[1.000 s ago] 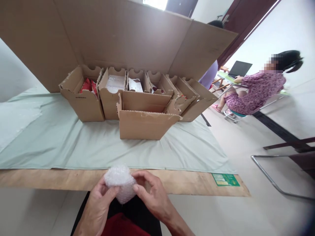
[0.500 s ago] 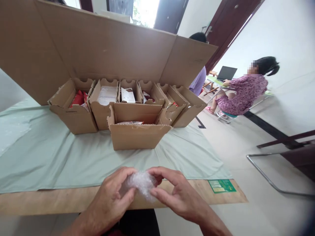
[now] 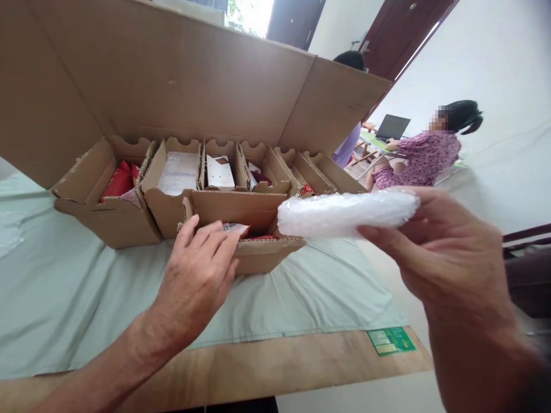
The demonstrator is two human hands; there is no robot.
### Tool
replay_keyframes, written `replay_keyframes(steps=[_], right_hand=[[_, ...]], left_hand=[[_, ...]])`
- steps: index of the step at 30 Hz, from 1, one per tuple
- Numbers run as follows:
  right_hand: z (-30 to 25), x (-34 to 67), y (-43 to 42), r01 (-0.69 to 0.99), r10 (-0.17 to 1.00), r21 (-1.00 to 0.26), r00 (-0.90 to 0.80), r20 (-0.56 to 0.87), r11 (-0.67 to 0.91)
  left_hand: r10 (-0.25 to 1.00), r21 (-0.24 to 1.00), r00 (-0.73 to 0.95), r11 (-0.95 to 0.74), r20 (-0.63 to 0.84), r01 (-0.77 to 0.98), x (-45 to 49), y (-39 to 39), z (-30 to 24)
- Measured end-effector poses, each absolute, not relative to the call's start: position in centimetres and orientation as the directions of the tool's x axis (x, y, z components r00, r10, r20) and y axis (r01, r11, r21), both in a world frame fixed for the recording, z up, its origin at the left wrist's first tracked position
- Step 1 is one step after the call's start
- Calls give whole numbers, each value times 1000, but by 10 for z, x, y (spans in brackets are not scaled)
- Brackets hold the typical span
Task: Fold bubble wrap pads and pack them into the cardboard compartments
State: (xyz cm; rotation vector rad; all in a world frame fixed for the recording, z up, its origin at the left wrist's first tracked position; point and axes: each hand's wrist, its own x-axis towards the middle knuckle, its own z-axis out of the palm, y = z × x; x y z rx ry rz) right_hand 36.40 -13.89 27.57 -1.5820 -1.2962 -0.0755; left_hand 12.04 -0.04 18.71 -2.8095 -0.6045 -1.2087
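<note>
My right hand (image 3: 447, 252) is raised at the right and pinches a flat bundle of white bubble wrap (image 3: 344, 213), held level in the air. My left hand (image 3: 200, 275) reaches over the front wall of the nearest small cardboard box (image 3: 262, 258), fingers extended and touching its rim. A packet shows inside that box by my fingertips. Behind it stands a row of open cardboard boxes (image 3: 167, 212) holding red packets (image 3: 117, 180), white wrap and cards.
A large cardboard sheet (image 3: 181, 80) stands upright behind the boxes. A pale green cloth (image 3: 86, 298) covers the wooden table, which has a green sticker (image 3: 391, 341) near its right edge. A person in a patterned dress (image 3: 419, 158) sits at a laptop at the right.
Both hands left the table edge. My right hand lifted the bubble wrap up and to the right; my left hand let go of it and reached forward to the nearest box.
</note>
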Motion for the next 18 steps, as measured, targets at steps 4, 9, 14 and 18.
replay_keyframes(steps=[4,9,14,18], right_hand=[[295,379,-110,913,827,-381,98,553,146],[290,376,-70,946,894,13,-312,322,325],[284,368,-45,975,937,191,-171,306,116],[271,359,-30,968,978,247,-16,210,-37]], left_hand=[[349,140,649,-926,676,351,121,-8,175],[380,208,623,-920,683,333,114,-22,165],[389,218,608,-916,692,338,115,-20,162],[377,221,617,-922,690,317,114,-19,159]])
